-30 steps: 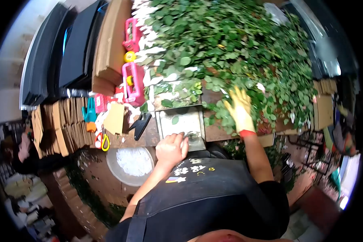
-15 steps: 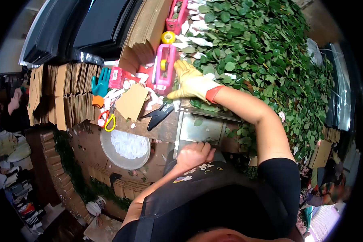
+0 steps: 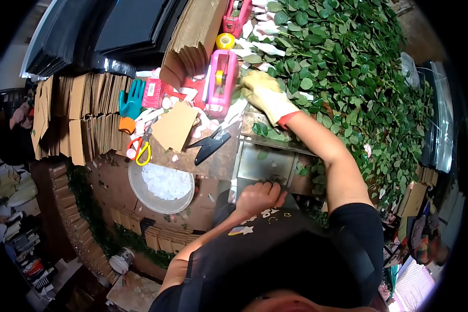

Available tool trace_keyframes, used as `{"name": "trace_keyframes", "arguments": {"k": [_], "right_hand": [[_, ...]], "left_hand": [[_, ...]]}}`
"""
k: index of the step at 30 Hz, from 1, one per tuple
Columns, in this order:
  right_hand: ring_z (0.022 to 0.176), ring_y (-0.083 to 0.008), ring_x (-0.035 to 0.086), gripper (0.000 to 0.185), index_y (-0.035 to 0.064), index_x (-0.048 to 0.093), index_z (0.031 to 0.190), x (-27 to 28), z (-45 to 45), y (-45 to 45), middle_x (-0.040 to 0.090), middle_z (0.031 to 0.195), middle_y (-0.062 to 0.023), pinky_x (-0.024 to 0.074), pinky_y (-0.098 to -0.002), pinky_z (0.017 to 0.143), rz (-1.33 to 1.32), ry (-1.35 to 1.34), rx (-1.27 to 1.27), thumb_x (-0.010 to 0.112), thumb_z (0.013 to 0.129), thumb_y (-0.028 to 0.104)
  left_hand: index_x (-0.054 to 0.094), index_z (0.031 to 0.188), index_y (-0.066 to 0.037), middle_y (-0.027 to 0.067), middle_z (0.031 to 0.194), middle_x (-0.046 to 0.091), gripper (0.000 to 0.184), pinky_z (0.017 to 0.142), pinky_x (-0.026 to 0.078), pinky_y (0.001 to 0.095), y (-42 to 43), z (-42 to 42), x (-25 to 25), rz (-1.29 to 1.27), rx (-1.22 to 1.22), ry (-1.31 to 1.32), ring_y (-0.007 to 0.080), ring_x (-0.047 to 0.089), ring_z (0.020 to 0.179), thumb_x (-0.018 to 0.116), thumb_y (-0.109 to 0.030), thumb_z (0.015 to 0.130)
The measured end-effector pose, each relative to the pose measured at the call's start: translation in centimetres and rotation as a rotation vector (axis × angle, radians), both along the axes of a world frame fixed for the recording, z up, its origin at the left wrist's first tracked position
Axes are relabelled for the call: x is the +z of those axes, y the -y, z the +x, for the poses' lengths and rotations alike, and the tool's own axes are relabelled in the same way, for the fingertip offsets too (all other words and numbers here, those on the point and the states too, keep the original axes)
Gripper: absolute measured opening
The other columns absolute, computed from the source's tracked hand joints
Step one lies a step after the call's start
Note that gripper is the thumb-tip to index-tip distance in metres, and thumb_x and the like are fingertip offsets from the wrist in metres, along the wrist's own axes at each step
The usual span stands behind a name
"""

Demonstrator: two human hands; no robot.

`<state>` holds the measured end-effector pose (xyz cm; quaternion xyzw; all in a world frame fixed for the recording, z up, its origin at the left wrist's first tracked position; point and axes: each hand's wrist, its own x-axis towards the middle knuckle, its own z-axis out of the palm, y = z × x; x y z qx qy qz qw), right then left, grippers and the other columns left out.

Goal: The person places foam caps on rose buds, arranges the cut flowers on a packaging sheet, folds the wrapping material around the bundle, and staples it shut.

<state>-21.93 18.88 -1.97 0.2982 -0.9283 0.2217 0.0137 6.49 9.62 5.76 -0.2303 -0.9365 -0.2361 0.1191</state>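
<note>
My right hand, in a cream glove with a red cuff, has its fingers curled down at the left edge of the heap of leafy stems. Whatever is under those fingers is hidden. Just left of it stands a pink tape dispenser with a yellow roll. My bare left hand is a fist, knuckles up, close against my dark apron; nothing sticks out of it. Between the hands lies a metal plate or tray at the table edge, with a few leaves about it.
Black-handled cutters, orange-and-yellow scissors, a cardboard piece and a teal glove lie on the table. Below is a tub of white pieces. Stacked cardboard stands left; white-wrapped flower heads line the leaves.
My right hand has gone from spread fingers beside the tape dispenser to curled fingers, slightly farther right in view. My left hand stays a fist by the apron. The camera view has shifted slightly.
</note>
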Motion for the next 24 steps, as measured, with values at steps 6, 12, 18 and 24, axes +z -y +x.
{"name": "trace_keyframes", "arguments": {"k": [6,12,18,24], "right_hand": [[0.117,-0.0336,0.066,0.02,0.0096,0.073,0.108,1.7,3.8,-10.1,0.069,0.124,-0.0102,0.0544,-0.0459,0.1,0.084,0.004,0.007,0.073,0.088,0.01],[0.107,-0.0366,0.071,0.022,0.0094,0.075,0.106,6.3,9.4,-18.7,0.074,0.111,-0.0172,0.058,-0.0477,0.091,0.569,0.277,-0.257,0.075,0.09,0.025],[0.109,-0.0392,0.069,0.049,0.0057,0.067,0.128,9.8,5.5,-9.1,0.072,0.116,-0.0174,0.0558,-0.0496,0.096,0.062,0.137,0.155,0.074,0.092,0.037],[0.124,-0.0365,0.063,0.04,0.0143,0.073,0.12,1.3,1.5,-0.6,0.069,0.119,-0.0159,0.0347,-0.0624,0.12,0.019,0.108,0.572,0.077,0.087,0.038]], "left_hand": [[0.055,0.072,-0.017,-0.0017,0.062,0.049,0.036,0.047,0.045,0.0312,0.1,-0.1,-0.2,0.023,-0.025,-0.037,0.0161,0.056,0.054,0.075,-0.041,0.089],[0.056,0.073,-0.017,-0.0013,0.062,0.051,0.035,0.047,0.046,0.0309,0.2,-0.2,0.0,0.033,-0.043,-0.037,0.0163,0.057,0.054,0.075,-0.042,0.089],[0.058,0.074,-0.017,-0.0011,0.062,0.052,0.034,0.047,0.046,0.0321,-0.2,0.0,-0.6,0.037,-0.07,-0.009,0.017,0.057,0.054,0.075,-0.042,0.089],[0.057,0.075,-0.017,0.0016,0.064,0.055,0.033,0.048,0.05,0.0382,0.1,-0.2,2.0,0.037,-0.031,0.192,0.0202,0.061,0.056,0.077,-0.039,0.087]]}}
